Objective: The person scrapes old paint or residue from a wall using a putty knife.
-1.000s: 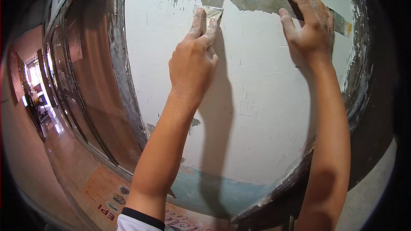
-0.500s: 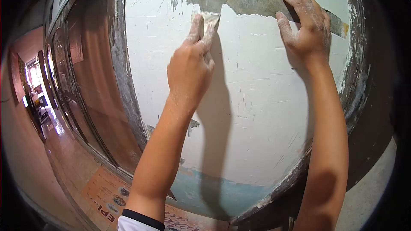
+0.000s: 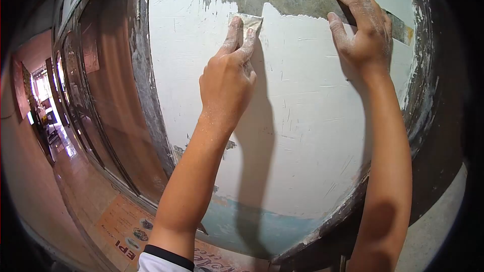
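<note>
My left hand is closed round a putty knife, whose handle is hidden in the palm. Two fingers press along its blade, smeared with white. That blade lies on the white-coated panel, just under a bare grey strip with a ragged lower edge. Farther right, my right hand rests against the panel with fingers apart, partly over the grey strip, and holds nothing. White dust coats the fingers of both hands.
A worn dark frame borders the panel on the left, beside a brown glazed door. Pale blue paint shows along the panel's bottom. An orange printed sheet lies on the floor. A passage runs back at far left.
The panel and both arms appear slightly farther right in view. My left hand with the putty knife has shifted slightly right; my right hand keeps its place on the panel.
</note>
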